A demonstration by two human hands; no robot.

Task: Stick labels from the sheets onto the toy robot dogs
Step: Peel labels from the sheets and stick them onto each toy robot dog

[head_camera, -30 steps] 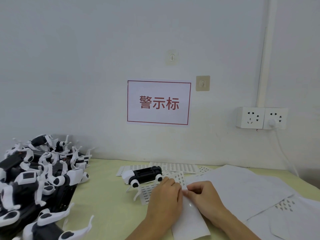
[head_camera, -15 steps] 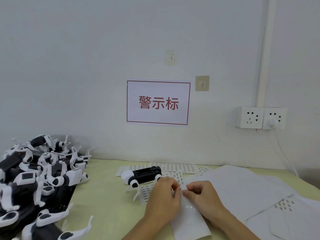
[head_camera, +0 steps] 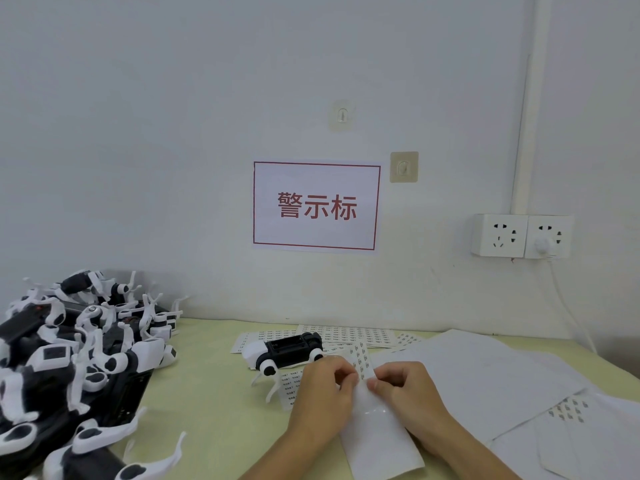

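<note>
A narrow label sheet (head_camera: 377,434) lies between my hands on the pale green table (head_camera: 207,386). My left hand (head_camera: 322,389) pinches its upper left edge, and my right hand (head_camera: 408,389) pinches the sheet beside it with curled fingers. The fingertips of the two hands almost meet. Just behind my left hand a black-and-white toy robot dog (head_camera: 284,351) lies on its back, legs sticking out toward me. I cannot tell whether a label is lifted off the sheet.
A pile of several toy robot dogs (head_camera: 72,362) fills the table's left side. More label sheets (head_camera: 349,336) lie behind the single dog, and large white sheets (head_camera: 485,379) cover the right. A wall sign (head_camera: 317,206) and sockets (head_camera: 523,235) are behind.
My hands stay on the sheet with only small finger movements; the left hand's fingers have curled a little tighter at the sheet's top edge. The dog has not moved.
</note>
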